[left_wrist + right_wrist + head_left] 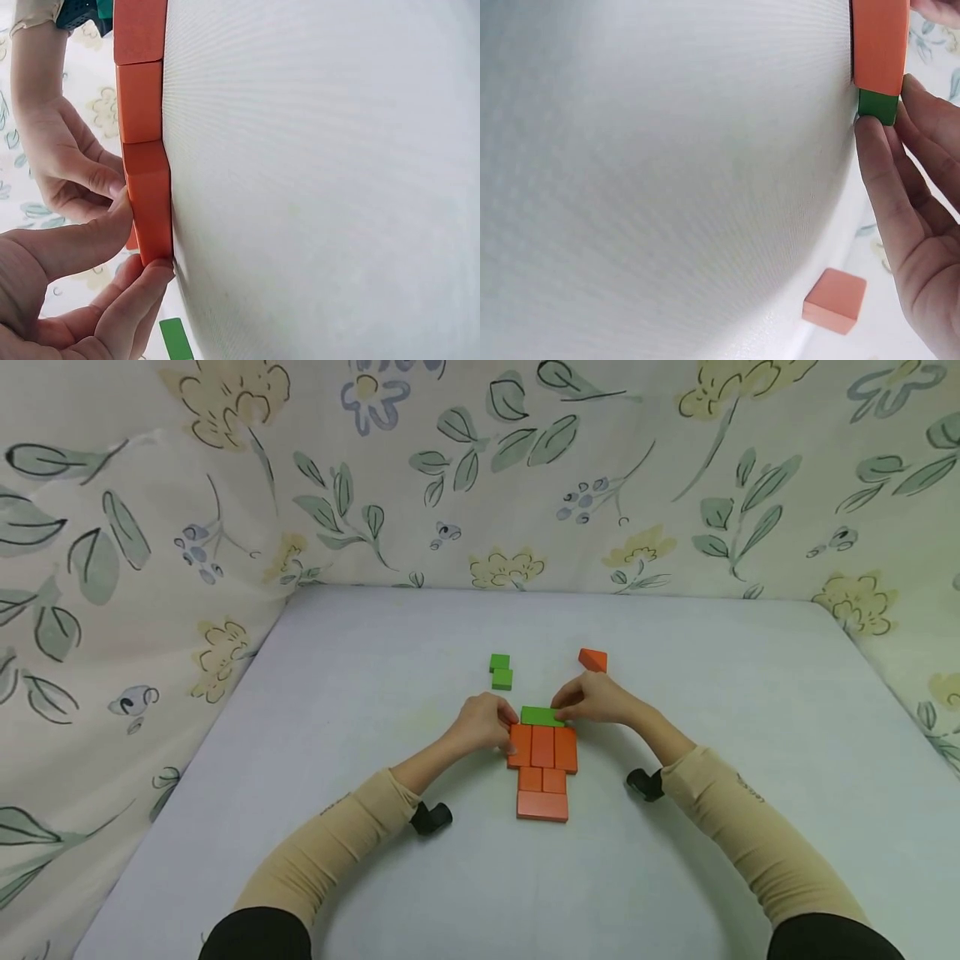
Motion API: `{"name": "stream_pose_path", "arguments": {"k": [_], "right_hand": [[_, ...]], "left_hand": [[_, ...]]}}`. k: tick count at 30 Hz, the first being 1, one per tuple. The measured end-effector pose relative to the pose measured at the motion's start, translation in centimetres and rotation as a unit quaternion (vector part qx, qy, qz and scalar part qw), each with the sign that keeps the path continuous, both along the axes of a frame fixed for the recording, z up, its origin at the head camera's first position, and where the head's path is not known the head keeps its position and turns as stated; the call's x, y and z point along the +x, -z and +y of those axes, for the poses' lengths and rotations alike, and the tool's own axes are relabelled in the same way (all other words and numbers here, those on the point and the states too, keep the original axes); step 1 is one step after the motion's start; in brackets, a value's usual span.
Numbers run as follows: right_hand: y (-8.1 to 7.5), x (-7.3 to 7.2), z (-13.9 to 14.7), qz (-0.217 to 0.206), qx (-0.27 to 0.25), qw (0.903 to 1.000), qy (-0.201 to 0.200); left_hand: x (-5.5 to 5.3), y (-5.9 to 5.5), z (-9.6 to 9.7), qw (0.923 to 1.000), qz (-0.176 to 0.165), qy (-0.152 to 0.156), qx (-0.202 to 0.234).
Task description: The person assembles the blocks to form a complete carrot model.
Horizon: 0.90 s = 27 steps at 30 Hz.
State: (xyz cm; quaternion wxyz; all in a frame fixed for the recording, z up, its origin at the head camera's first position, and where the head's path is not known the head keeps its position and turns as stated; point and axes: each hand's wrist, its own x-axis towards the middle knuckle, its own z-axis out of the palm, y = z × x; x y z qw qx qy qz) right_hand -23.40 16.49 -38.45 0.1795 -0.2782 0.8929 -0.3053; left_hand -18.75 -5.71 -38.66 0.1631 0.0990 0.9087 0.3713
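A flat figure of orange blocks lies on the white table, with a long green block (538, 716) across its far end. Three orange blocks stand side by side below the green one; under them come two small squares (542, 779) and a wide block (542, 807). My left hand (482, 723) pinches the leftmost orange block (150, 210), thumb on its top edge and fingertips at its far corner. With fingertips at its right end, my right hand (596, 697) pinches the green block, whose end (878, 106) shows in the right wrist view.
Two small green blocks (502, 680) lie beyond my left hand. Past my right hand sits an orange wedge-shaped block (592, 659). Black wrist cameras (431, 818) hang under both forearms. Floral cloth (450, 485) closes off the table's back and sides.
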Motion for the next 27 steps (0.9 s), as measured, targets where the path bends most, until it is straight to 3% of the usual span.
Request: {"name": "stream_pose_path", "arguments": {"k": [27], "right_hand": [[-0.49,-0.01,0.14,-0.005,0.003,1.0,-0.007]], "left_hand": [[-0.21,-0.03,0.04,0.9999,-0.001,0.009,-0.007]]}}
